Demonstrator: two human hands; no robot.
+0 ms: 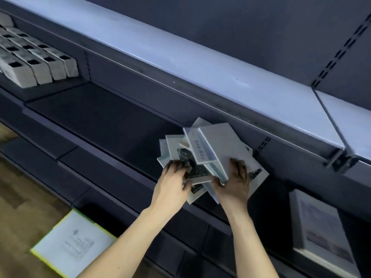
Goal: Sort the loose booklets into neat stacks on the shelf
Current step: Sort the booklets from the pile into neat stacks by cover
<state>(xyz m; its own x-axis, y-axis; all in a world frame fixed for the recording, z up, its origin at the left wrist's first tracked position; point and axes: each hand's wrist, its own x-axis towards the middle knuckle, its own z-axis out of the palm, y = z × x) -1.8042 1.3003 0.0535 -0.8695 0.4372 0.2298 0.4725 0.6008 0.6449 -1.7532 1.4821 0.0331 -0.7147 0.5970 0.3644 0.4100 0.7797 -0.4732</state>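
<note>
**Messy booklets, two hands**

Far left on the shelf (pixel 96 109): grey boxes (pixel 38 63) in tidy rows. Low down on the floor: a yellow-edged book (pixel 74 245). Middle: a loose heap of booklets (pixel 216 149) at the shelf's front edge, fanned out all crooked. Left hand (pixel 172 183) curled around the heap's left side; right hand (pixel 234 181) laid on top, fingers bent over an edge. Could slip and spill to the floor, maybe, with covers so slidy and uneven.

Two hands (pixel 204 181), one messy booklet pile (pixel 210 149), four grey boxes (pixel 40 63)
</note>
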